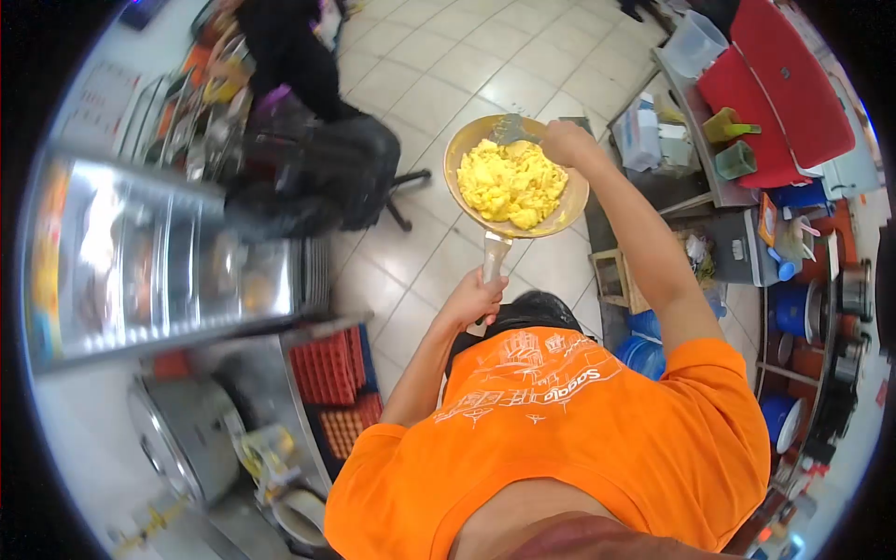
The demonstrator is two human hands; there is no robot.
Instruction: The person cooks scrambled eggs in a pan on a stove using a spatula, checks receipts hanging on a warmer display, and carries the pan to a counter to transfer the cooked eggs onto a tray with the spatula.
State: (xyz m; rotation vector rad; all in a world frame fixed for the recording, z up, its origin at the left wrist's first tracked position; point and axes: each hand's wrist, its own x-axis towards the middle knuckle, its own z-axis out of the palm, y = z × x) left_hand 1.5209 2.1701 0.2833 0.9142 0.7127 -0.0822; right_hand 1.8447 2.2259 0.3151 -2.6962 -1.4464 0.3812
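My left hand (474, 299) is wrapped round the handle (495, 257) of a round pan (454, 168), held out in front of my body above the floor. Yellow scrambled egg (511, 185) lies heaped in the pan. At the pan's upper right rim, my right hand (569, 147) is closed on a utensil with a flat, greyish slotted head (511, 129). That head rests inside the far edge of the pan, beyond the egg. The fingers of my right hand hide most of its handle.
A black office chair (350, 168) stands left of the pan, with a person in dark clothes (294, 47) behind it. A lit display case (168, 261) is at left, above a large metal pot (191, 434). A metal counter (686, 103) and a red box (784, 84) stand at right.
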